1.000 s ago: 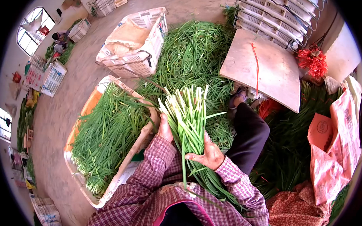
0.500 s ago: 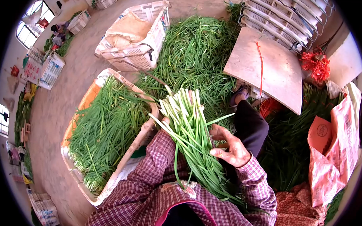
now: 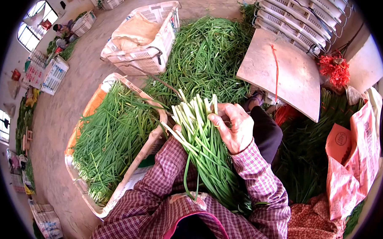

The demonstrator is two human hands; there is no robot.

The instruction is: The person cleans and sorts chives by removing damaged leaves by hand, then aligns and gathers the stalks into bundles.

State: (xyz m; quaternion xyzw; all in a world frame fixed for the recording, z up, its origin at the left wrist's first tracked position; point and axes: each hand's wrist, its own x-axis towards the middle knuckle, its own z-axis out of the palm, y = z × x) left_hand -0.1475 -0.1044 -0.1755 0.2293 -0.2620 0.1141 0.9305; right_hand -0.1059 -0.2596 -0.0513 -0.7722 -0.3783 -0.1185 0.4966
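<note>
A bunch of garlic chives (image 3: 201, 136) lies before my chest, pale cut ends pointing away and green leaves trailing down to my lap. My left hand (image 3: 177, 128) holds it from the left; only part of the thumb shows, and the other fingers are hidden beneath the stalks. At the right side of the pale ends, my right hand (image 3: 234, 124) is closed, its thumb and forefinger pinching the stalks at the bunch's edge. To the left, a crate (image 3: 141, 155) with an orange lining is filled with more chives (image 3: 115, 133).
A large heap of loose chives (image 3: 210, 52) covers the floor ahead. Behind the crate stands a white basket (image 3: 138, 60) with a sack inside. On the right are a board (image 3: 281, 72), stacked white crates (image 3: 292, 22), red ties (image 3: 334, 69) and a pink bag (image 3: 352, 154). Another person (image 3: 64, 33) sits far left.
My right hand has moved up and away from me, from beside the leaves to the pale ends, and its fingers have closed. My left hand stays on the bunch.
</note>
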